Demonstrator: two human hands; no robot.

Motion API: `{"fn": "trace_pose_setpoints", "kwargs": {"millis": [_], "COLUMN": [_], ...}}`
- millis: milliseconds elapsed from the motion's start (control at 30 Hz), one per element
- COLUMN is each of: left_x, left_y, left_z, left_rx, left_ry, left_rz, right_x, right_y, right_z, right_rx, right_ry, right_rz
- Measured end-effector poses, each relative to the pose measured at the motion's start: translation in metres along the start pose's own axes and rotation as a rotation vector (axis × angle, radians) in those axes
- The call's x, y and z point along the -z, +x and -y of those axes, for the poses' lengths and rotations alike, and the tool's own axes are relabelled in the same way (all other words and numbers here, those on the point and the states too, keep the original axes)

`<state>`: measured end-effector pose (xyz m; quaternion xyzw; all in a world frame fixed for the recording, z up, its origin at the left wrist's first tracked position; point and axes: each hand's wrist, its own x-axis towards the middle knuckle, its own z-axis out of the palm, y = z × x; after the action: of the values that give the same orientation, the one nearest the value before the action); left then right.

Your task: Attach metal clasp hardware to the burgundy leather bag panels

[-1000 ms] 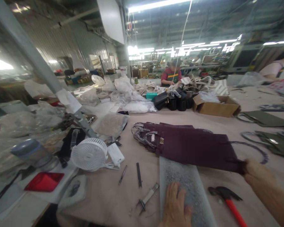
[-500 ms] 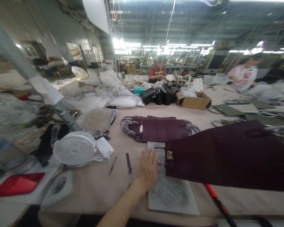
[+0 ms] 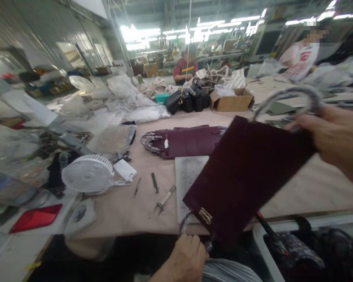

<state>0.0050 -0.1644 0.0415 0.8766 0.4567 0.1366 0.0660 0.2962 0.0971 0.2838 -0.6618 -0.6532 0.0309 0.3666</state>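
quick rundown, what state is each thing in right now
maroon bag: held up off the table, tilted
right hand: closed on its upper handle
left hand: closed on its lower handle
stack of maroon bags: lying flat on the table
cardboard box: open on top
fan: lying tilted, spinning or not unclear

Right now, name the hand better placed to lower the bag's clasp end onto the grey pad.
Likely the left hand: its grip is on the lower handle beside the brass clasp, close to the grey pad. The right hand holds the upper handle, raised.
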Motion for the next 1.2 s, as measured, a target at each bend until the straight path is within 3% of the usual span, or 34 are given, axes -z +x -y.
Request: {"fn": "trace_pose_setpoints", "kwargs": {"millis": [33,100,167,200,267,367,467,533,633,800,967,1100,1200], "left_x": [-0.003,-0.006,-0.007,-0.008,-0.012,-0.02,-0.022,-0.017,-0.005,0.006,0.006,-0.001,-0.009], "left_y": [0.003,0.02,0.044,0.057,0.077,0.094,0.099,0.1,0.105,0.119,0.11,0.095,0.086], "left_z": [-0.01,-0.025,-0.037,-0.042,-0.051,-0.059,-0.063,-0.063,-0.063,-0.057,-0.056,-0.051,-0.045], "left_rx": [0.052,0.208,0.384,0.464,0.581,0.695,0.803,0.855,0.894,0.96,0.933,0.851,0.668], "left_ry": [0.005,-0.022,-0.083,-0.111,-0.161,-0.236,-0.337,-0.406,-0.453,-0.5,-0.559,-0.592,-0.514], "left_rz": [0.016,0.058,0.12,0.146,0.147,0.186,0.281,0.285,0.295,0.237,0.199,0.244,0.134], "right_x": [-0.02,-0.061,-0.099,-0.116,-0.146,-0.174,-0.187,-0.194,-0.208,-0.231,-0.226,-0.22,-0.225], "right_y": [0.009,0.022,0.019,0.01,-0.021,-0.086,-0.147,-0.177,-0.2,-0.198,-0.212,-0.224,-0.222], "right_z": [0.02,0.059,0.085,0.09,0.085,0.044,-0.012,-0.042,-0.062,-0.054,-0.045,-0.045,-0.045], "right_rx": [0.021,0.254,0.42,0.423,0.426,0.45,0.254,0.18,0.181,0.224,0.218,0.249,0.24], "right_ry": [0.025,-0.041,-0.133,-0.134,-0.106,-0.133,-0.183,-0.185,-0.154,-0.113,-0.114,-0.144,-0.168], "right_rz": [0.018,0.078,0.066,0.08,0.168,0.321,0.394,0.432,0.486,0.525,0.488,0.402,0.367]}}
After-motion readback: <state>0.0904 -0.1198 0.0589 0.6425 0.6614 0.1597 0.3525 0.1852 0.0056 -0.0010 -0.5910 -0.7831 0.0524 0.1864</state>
